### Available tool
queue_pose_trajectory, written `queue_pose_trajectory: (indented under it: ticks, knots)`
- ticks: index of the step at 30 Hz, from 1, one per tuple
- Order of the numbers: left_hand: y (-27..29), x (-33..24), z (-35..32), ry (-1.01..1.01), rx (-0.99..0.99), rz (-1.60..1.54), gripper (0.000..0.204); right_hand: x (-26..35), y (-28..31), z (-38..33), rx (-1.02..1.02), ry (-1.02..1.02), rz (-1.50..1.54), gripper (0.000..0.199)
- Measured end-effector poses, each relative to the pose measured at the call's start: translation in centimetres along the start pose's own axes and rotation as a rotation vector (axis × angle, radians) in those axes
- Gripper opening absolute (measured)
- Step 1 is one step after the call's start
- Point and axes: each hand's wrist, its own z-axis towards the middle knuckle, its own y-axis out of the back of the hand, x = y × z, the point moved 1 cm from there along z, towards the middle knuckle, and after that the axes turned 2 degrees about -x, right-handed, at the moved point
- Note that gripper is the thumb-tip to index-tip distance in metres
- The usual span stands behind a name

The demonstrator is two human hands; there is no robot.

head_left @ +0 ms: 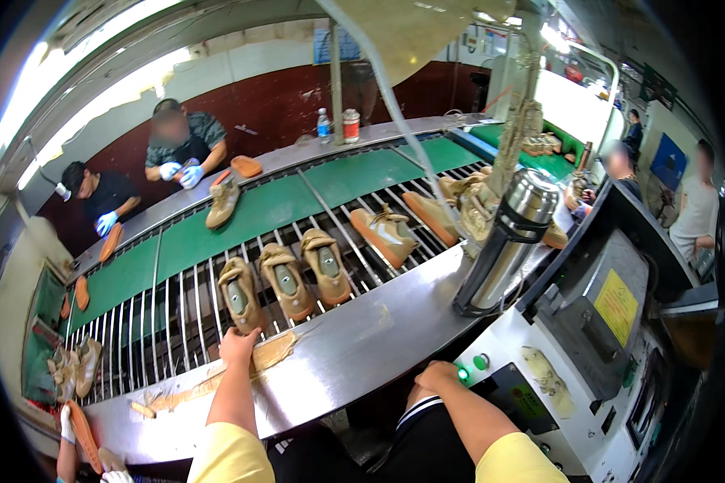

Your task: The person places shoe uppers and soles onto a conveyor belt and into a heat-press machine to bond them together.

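Observation:
Tan sneakers stand on the metal bars of a roller conveyor in front of me. My left hand [240, 344] has its fingers closed on the heel of the nearest-left sneaker [240, 296]. To its right are two more sneakers, a middle one [285, 282] and a right one [325, 264], with greenish insoles showing inside. Another sneaker [385, 235] lies tilted farther right, showing its orange-brown sole edge. My right hand [435, 377] is curled low by my knee, beside a white control box [532, 386] with a lit green button [463, 374]; I see nothing in it.
A steel flask [507, 241] stands on the metal ledge [379, 346]. Beyond the bars runs a green belt [282, 201] with a sneaker [222, 203] on it. Two gloved co-workers handle shoe parts at the far side. At lower left, another person's gloved hand holds an orange sole [84, 435].

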Motion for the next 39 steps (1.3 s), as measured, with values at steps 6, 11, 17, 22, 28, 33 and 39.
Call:
queue_pose_trajectory:
  ticks: [6, 11, 17, 22, 28, 33, 39]
  knots:
    - [0.1, 0.1, 0.2, 0.006, 0.040, -0.014, 0.069, -0.3, -0.7, 0.1, -0.038, -0.006, 0.005, 0.051]
    - [0.3, 0.3, 0.1, 0.019, 0.046, 0.002, 0.067, -0.1, -0.6, 0.2, -0.027, -0.008, 0.013, 0.052]
    - [0.2, 0.3, 0.3, 0.022, 0.058, 0.007, 0.066, 0.2, -0.1, -0.3, -0.025, 0.004, -0.005, 0.053]
    - [0.3, 0.6, 0.3, 0.009, 0.057, -0.004, 0.063, 0.2, -0.4, -0.1, -0.014, 0.000, -0.010, 0.055]
    - [0.7, 0.4, 0.1, 0.007, 0.065, 0.006, 0.060, 0.2, -0.6, 0.0, -0.006, -0.001, -0.018, 0.056]
    - [0.4, 0.9, 0.5, -0.002, 0.054, 0.017, 0.054, 0.5, -0.4, -0.4, -0.007, -0.010, -0.013, 0.055]
    - [0.2, 1.2, 0.6, -0.002, 0.039, 0.024, 0.050, 0.6, -0.2, -0.7, -0.006, -0.012, -0.010, 0.054]
